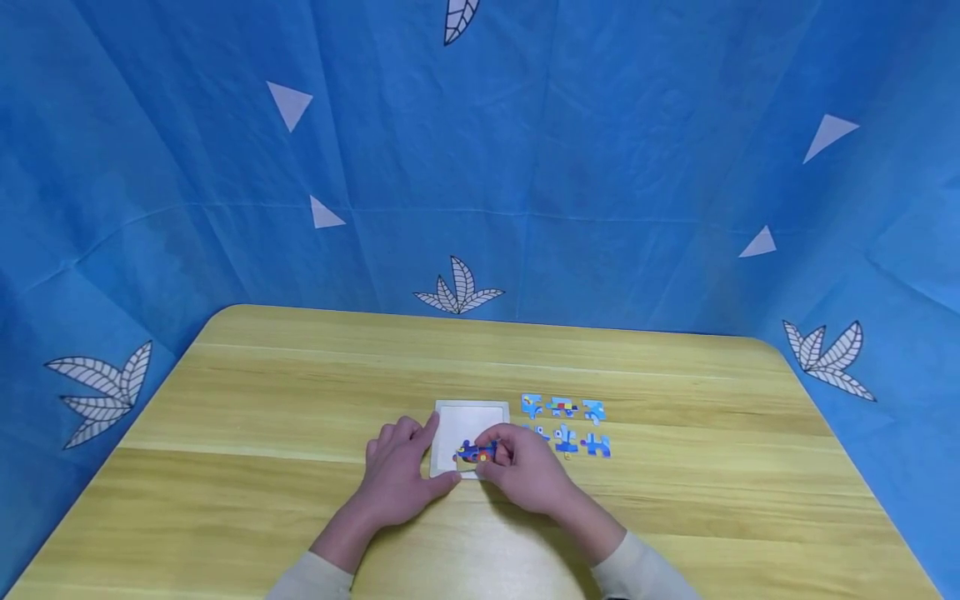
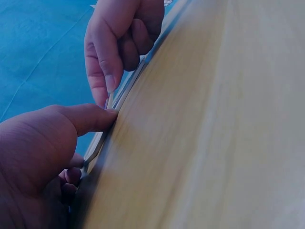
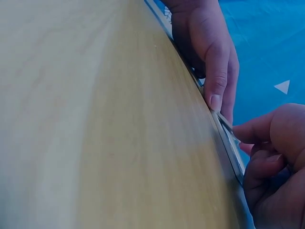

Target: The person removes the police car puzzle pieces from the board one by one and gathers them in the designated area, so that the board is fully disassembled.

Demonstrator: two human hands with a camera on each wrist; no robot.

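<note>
A white square puzzle tray [image 1: 468, 415] lies on the table. My left hand [image 1: 397, 477] holds it at its left side, the thumb on the near edge and the index finger by the far left corner. With thumb and index finger my right hand [image 1: 527, 468] pinches a jigsaw puzzle piece [image 1: 468, 455] showing a dark blue and red picture. The piece is tilted over the near part of the tray, partly hidden by the fingers. In the left wrist view, the right fingertips [image 2: 110, 85] are close to the left thumb [image 2: 97, 118].
Several blue jigsaw pieces [image 1: 566, 437] lie in two rows to the right of the tray, one partly behind my right hand. The wooden table [image 1: 300, 375] has rounded far corners. A blue curtain [image 1: 525, 167] with leaf and triangle prints hangs behind it.
</note>
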